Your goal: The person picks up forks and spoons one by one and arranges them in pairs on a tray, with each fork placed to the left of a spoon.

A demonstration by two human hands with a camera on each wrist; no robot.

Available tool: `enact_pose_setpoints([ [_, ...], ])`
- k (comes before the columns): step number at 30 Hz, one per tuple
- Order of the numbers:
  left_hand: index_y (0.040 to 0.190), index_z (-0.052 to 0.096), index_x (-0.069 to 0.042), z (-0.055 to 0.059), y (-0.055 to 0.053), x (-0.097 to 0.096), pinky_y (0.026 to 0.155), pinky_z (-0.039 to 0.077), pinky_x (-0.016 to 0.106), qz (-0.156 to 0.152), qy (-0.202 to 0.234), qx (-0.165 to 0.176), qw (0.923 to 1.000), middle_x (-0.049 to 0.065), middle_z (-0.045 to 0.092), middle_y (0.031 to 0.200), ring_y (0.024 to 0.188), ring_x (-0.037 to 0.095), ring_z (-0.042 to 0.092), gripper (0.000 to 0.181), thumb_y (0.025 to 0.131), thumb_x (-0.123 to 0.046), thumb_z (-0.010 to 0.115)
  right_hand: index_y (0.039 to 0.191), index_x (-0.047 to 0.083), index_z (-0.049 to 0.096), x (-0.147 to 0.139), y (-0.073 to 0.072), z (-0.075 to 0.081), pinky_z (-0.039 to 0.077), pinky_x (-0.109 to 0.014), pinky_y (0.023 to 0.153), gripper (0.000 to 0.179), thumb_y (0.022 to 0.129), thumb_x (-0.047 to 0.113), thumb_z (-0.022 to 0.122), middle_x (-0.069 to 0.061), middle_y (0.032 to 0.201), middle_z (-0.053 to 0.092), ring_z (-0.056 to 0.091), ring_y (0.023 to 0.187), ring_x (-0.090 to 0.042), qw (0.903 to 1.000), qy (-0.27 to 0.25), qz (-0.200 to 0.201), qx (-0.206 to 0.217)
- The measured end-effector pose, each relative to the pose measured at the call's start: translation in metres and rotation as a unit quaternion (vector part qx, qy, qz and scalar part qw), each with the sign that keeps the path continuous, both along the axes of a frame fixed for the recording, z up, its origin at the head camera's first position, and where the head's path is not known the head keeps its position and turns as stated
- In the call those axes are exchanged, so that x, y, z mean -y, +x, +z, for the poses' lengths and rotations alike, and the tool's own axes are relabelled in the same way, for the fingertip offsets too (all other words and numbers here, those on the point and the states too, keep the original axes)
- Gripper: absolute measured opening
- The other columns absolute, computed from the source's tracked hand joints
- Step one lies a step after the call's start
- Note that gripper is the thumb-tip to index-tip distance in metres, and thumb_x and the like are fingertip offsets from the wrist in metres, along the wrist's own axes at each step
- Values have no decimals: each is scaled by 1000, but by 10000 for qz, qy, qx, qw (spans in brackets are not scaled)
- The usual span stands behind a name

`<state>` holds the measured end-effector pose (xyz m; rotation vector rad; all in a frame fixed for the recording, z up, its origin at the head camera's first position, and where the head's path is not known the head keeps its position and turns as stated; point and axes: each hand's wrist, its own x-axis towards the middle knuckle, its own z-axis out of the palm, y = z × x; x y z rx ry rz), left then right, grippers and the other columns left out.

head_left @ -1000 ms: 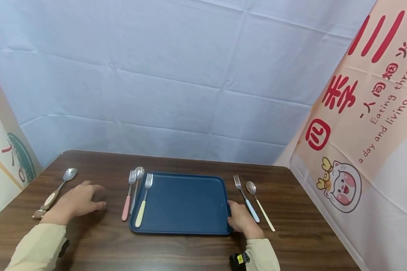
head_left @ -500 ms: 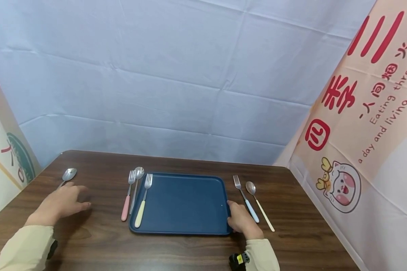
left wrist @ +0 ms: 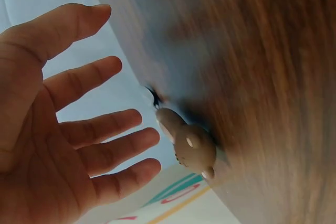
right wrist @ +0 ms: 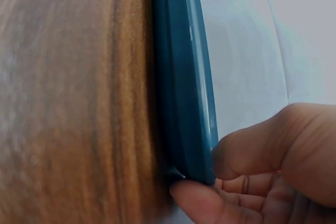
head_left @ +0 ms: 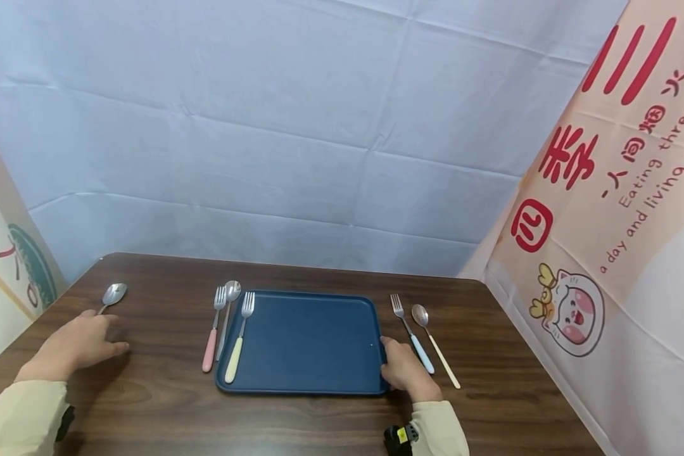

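Observation:
My left hand [head_left: 71, 345] hovers over a spoon [head_left: 114, 294] at the left of the table, hiding most of its handle in the head view. In the left wrist view its fingers are spread and hold nothing; the spoon's brown bear-shaped handle end [left wrist: 195, 148] shows beyond them. My right hand [head_left: 405, 367] pinches the right edge of a dark blue tray [head_left: 313, 342]. Its thumb lies on the tray rim [right wrist: 202, 103] and a finger sits beneath, in the right wrist view. A yellow-handled fork [head_left: 234, 361] lies on the tray's left side.
Left of the tray lie a pink-handled fork [head_left: 209, 351] and a spoon [head_left: 232, 291]. A blue-handled fork [head_left: 422, 354] and a cream-handled spoon [head_left: 444, 362] lie to its right. A pale cloth [head_left: 262, 158] hangs behind the wooden table [head_left: 285, 424].
My left hand has moved left across the table, over the bear-handled spoon's handle, which it now covers. The right hand stays at the tray's edge, and the tray has not moved.

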<state>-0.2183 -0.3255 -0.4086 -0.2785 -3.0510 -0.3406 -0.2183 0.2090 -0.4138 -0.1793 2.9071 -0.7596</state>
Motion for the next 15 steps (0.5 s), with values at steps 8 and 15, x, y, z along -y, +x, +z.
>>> enact_pose_setpoints([
  [8,108,57,15,-2,-4,9,69,42,58,180,29,166,9997,34,54,98,93,51,46,60,75,-33,73,132,-14,38,0,-1,0,44,-28,40,52,82,-10,52,-31,100,59,52,39,-14,10000,9,2,-15],
  [15,110,54,18,-3,-8,15,72,39,62,268,130,393,9988,39,51,104,98,57,39,67,77,-38,71,132,-14,38,0,-2,-1,44,-28,41,52,83,-10,52,-32,105,57,53,40,-14,10000,-29,-11,23],
])
